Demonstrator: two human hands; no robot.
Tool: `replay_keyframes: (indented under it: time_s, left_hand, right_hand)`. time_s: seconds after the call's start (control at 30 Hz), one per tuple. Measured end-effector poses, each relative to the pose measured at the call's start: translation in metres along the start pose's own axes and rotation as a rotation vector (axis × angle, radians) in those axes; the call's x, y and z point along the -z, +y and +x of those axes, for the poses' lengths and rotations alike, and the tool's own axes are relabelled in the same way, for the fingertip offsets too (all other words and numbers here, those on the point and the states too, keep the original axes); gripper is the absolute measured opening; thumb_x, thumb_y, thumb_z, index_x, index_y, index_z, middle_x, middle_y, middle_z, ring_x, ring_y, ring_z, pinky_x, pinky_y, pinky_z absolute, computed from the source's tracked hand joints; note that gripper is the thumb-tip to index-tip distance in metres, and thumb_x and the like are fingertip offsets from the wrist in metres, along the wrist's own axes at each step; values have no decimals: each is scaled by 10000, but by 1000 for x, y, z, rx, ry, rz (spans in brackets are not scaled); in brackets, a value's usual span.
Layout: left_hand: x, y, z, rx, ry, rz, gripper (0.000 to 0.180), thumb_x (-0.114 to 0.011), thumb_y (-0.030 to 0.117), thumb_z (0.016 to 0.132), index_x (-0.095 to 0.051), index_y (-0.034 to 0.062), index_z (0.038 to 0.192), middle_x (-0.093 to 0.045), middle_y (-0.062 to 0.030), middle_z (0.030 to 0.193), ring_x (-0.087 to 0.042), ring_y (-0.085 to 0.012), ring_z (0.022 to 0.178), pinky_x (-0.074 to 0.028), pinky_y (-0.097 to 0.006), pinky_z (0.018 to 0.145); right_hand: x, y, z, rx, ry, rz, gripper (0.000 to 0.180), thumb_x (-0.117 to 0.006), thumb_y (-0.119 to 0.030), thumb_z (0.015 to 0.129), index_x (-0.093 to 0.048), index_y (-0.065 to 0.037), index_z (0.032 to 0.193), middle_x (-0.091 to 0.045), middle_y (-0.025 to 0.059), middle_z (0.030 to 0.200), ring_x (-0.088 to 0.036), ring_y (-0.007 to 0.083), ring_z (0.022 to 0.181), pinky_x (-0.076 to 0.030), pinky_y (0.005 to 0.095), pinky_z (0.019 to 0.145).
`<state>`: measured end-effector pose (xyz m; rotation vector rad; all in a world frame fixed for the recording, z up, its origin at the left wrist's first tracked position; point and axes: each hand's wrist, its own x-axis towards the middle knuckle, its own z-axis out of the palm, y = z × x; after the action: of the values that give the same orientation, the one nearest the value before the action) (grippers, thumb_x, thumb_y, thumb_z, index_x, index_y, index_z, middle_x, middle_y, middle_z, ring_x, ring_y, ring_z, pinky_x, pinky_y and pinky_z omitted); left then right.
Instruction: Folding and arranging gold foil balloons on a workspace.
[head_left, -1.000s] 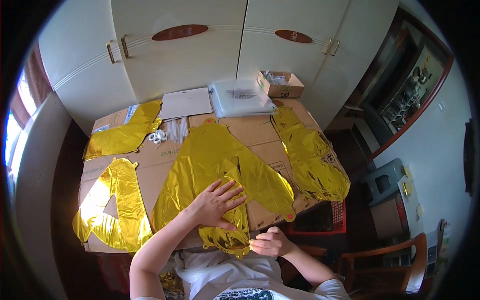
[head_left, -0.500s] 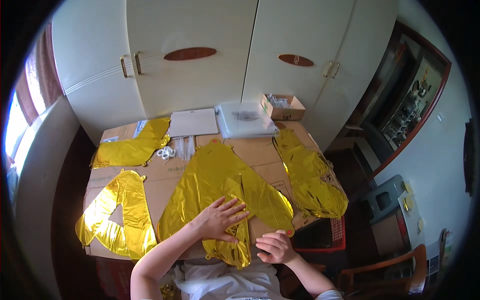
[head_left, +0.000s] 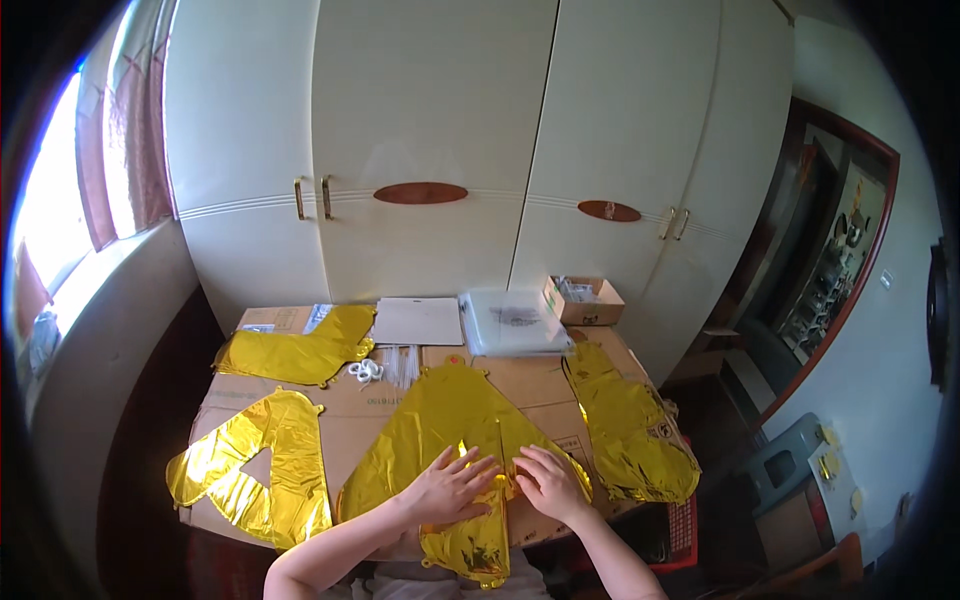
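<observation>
A large gold foil balloon (head_left: 425,430), uninflated and roughly triangular, lies in the middle of the cardboard-covered table. Its narrow lower piece reaches past the near edge. My left hand (head_left: 450,488) rests on the foil, palm down with fingers spread. Beside it, my right hand (head_left: 550,482) is over the balloon's right part, its fingers apart and slightly bent; whether it presses on the foil I cannot tell. To the left lies a flat gold foil balloon with a triangular hole (head_left: 300,450). Another gold foil balloon (head_left: 280,355) is at the far left, and a crinkled one (head_left: 635,440) on the right.
Along the back are a grey board (head_left: 420,322), a stack of clear plastic packaging (head_left: 515,325) and a small cardboard box (head_left: 583,312) with packets. White ribbon coils (head_left: 366,371) lie beside thin clear straws (head_left: 403,366). A red basket (head_left: 683,530) stands below the right edge.
My right hand has moved from the balloon's lower right corner up and left, next to my left hand. My left hand stays on the foil. The view has tilted upward.
</observation>
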<state>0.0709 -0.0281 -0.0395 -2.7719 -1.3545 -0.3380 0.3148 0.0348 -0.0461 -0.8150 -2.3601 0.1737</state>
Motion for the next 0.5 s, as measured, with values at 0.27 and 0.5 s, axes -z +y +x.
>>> replay_keyframes:
  time_s: [0.27, 0.5]
  left_hand:
    - [-6, -16, -14, 84, -47, 70, 736, -387, 672, 899, -375, 195, 1459, -337, -142, 1508, -282, -391, 1400, -227, -614, 1098]
    - [-15, -17, -7, 124, 6, 48, 699, -440, 638, 893, -414, 197, 1434, -355, -144, 1497, -312, -388, 1384, -244, -626, 1079]
  right_hand:
    - [-10, 5, -13, -93, -232, -90, 508, -549, -436, 922, -522, -167, 1351, -449, 122, 1434, -387, 327, 1346, -283, 510, 1105]
    - [-11, -2, -23, -130, -276, -169, 521, -487, -462, 949, -491, -162, 1375, -440, 114, 1445, -360, 335, 1362, -260, 524, 1112]
